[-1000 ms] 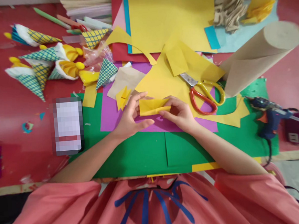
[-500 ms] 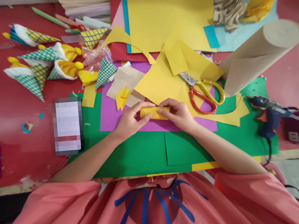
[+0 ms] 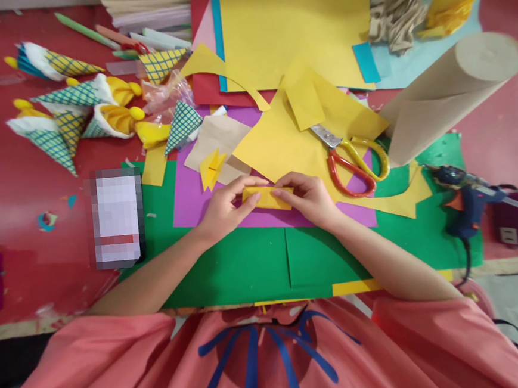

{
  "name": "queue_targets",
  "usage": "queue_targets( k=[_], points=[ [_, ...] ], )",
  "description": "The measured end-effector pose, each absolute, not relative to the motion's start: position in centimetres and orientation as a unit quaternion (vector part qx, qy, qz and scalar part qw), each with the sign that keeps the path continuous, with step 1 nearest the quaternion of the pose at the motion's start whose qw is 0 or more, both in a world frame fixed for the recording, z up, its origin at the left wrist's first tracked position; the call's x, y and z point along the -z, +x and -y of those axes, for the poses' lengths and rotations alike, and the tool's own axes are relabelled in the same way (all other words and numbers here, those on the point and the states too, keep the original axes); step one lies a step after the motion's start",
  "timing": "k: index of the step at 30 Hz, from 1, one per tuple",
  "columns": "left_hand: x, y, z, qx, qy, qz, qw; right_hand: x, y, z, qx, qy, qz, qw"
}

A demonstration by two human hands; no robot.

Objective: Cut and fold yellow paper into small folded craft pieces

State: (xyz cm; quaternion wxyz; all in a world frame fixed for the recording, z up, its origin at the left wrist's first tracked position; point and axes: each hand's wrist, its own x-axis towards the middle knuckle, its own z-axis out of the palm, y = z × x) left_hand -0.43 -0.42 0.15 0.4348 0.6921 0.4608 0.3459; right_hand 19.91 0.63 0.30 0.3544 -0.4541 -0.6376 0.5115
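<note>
Matt yellow paper strip (image 3: 267, 198), matt purple paper sheet (image 3: 187, 193), glossy plastic-handled scissors (image 3: 353, 161) w/ metal blades.

No legible text anywhere.

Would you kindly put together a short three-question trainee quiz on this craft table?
1. True or false: both the left hand and the right hand pinch the folded yellow paper.
2. Which tool lies just beyond the right hand? A) scissors B) stapler C) ruler
3. Fill in: the blue glue gun lies on the ______ sheet at the person's right.

Key
1. True.
2. A, the scissors, red and yellow handled, lying on yellow paper.
3. Green, the green sheet.
</note>
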Motion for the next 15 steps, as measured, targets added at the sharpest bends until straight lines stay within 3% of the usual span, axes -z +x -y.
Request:
queue_targets(
  k=[15],
  points=[
    [-0.3,-0.5,0.23,-0.37,0.69,-0.478,0.399,-0.02,20.04,-0.52,-0.529,-0.454,0.63,0.342]
  ],
)
